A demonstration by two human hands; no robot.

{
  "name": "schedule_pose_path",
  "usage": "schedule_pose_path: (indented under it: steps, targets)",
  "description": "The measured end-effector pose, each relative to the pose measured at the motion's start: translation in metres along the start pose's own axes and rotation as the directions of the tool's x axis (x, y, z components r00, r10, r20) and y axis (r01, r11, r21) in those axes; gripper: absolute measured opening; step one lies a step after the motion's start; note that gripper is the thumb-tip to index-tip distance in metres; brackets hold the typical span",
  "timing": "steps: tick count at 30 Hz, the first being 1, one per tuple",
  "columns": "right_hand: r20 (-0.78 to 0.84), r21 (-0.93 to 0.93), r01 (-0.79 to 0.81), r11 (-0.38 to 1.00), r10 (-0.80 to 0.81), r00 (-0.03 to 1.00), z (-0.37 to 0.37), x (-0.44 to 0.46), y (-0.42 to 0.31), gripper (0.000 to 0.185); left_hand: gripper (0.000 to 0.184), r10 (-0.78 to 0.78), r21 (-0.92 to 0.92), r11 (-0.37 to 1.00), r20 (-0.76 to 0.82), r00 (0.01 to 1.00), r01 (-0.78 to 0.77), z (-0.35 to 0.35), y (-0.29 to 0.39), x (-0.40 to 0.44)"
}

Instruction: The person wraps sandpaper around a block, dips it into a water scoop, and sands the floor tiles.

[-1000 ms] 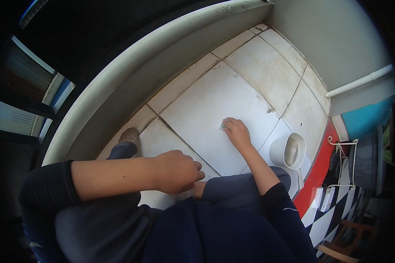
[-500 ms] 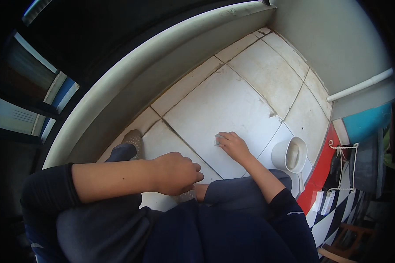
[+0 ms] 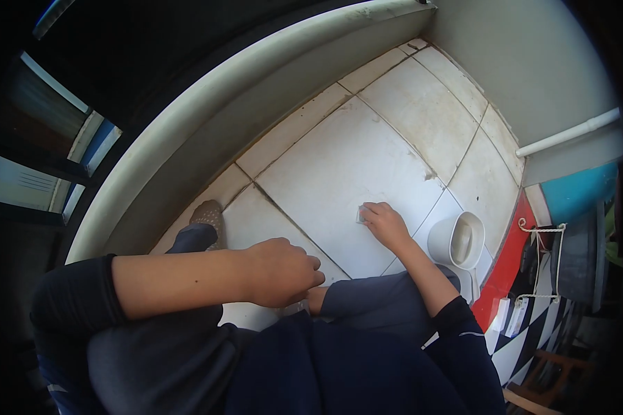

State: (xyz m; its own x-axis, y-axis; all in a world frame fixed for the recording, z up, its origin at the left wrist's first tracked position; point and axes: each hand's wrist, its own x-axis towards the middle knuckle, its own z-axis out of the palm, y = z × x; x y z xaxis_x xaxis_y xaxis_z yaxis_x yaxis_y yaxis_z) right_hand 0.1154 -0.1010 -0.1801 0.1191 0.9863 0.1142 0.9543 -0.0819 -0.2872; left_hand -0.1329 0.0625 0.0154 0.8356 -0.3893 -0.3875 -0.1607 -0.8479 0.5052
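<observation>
My right hand [image 3: 386, 225] presses a small pale grey-green pad [image 3: 360, 216] against a white floor tile [image 3: 339, 173]. Its fingers are closed over the pad, so only one edge of it shows. My left hand [image 3: 284, 273] is curled into a fist above my lap, back of the hand upward; whatever its fingers may hold is hidden. To the right of my right hand stands a white plastic dipper [image 3: 437, 242], upright, with something pale inside it. The dipper's handle points toward my knee.
A low grey curb [image 3: 256, 104] curves along the left and far side of the tiles. At right are a grey wall [image 3: 526, 76], a white pipe [image 3: 567, 135], a red strip [image 3: 509, 266] and a white wire rack [image 3: 559, 266]. My socked foot [image 3: 210, 218] rests near the curb.
My right hand has slid to the right and slightly up across the tile with the pad, closer to the dipper. My left hand has barely moved.
</observation>
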Motion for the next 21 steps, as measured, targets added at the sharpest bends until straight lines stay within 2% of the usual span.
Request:
schedule_pose_path:
  steps: [2, 4, 7, 8, 10, 11, 12, 14, 16, 18, 21]
  targets:
    - [0.111, 0.025, 0.165, 0.986, -0.167, 0.98, 0.0, -0.012, -0.02, 0.026, 0.021, -0.004, 0.006, 1.0, -0.009, 1.0, 0.004, -0.003, -0.002, 0.001]
    - [0.156, 0.093, 0.132, 0.987, -0.145, 0.977, -0.01, -0.012, -0.015, 0.025, 0.021, 0.001, 0.007, 1.0, -0.016, 1.0, -0.001, -0.003, -0.002, 0.003]
    - [0.028, 0.004, 0.003, 1.0, -0.003, 1.0, -0.013, -0.004, 0.01, 0.022, 0.021, 0.012, 0.018, 1.0, -0.004, 1.0, -0.012, 0.0, 0.0, 0.006]
    - [0.025, 0.004, 0.0, 1.0, 0.0, 1.0, -0.009, -0.007, 0.007, 0.022, 0.021, 0.014, 0.021, 1.0, -0.002, 1.0, -0.014, 0.0, 0.0, 0.005]
    - [0.091, 0.006, 0.043, 0.999, -0.043, 0.995, -0.007, -0.014, -0.01, 0.019, 0.021, 0.0, -0.006, 1.0, 0.022, 1.0, 0.0, -0.003, 0.001, 0.005]
    - [0.145, 0.04, 0.133, 0.99, -0.138, 0.98, -0.005, -0.019, -0.019, 0.017, 0.021, 0.004, 0.003, 1.0, 0.023, 1.0, -0.004, -0.005, 0.001, 0.006]
    - [0.173, 0.051, 0.16, 0.986, -0.167, 0.971, -0.007, -0.023, -0.024, 0.017, 0.02, -0.002, -0.002, 1.0, 0.03, 1.0, 0.002, -0.008, 0.001, 0.006]
    - [0.134, 0.117, 0.093, 0.989, -0.109, 0.985, -0.011, -0.019, -0.011, 0.018, 0.02, -0.005, -0.015, 1.0, 0.045, 0.999, 0.005, -0.009, 0.001, 0.007]
    - [0.079, 0.034, -0.052, 0.998, 0.05, 0.996, -0.013, -0.009, 0.004, 0.019, 0.019, 0.002, -0.009, 1.0, 0.035, 0.999, -0.001, -0.008, 0.003, 0.008]
    - [0.03, 0.009, -0.029, 1.0, 0.029, 0.999, -0.009, -0.01, -0.004, 0.019, 0.019, 0.004, -0.009, 1.0, 0.041, 0.999, -0.003, -0.007, 0.003, 0.008]
    - [0.189, 0.068, 0.185, 0.98, -0.195, 0.963, 0.003, -0.028, -0.043, 0.015, 0.019, 0.006, 0.0, 1.0, 0.035, 0.999, -0.006, -0.009, 0.002, 0.011]
